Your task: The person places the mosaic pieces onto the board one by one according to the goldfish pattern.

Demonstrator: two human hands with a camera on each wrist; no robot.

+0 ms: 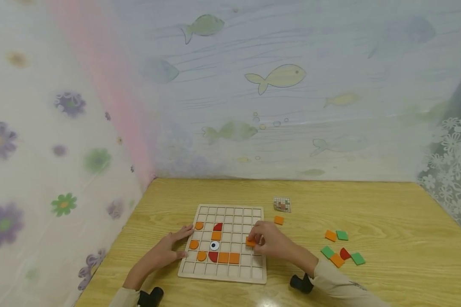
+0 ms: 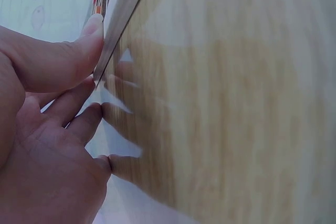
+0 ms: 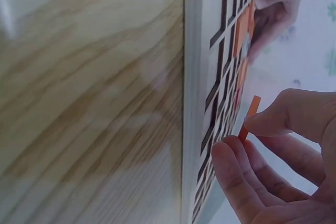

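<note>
A square wooden grid board lies on the table. My right hand pinches an orange square tile over the board's right side; in the right wrist view the tile stands tilted between thumb and fingers. On the left, my left hand rests with extended fingers at the board's edge, its thumb touching that edge. Set in the grid are several orange circles and orange squares, two red rounded pieces and a white eye disc.
Behind the board lies a small pattern card, with a loose orange square in front of it. To the right, green tiles, orange squares and a red piece lie scattered on the wood-grain table. Patterned walls stand behind and left.
</note>
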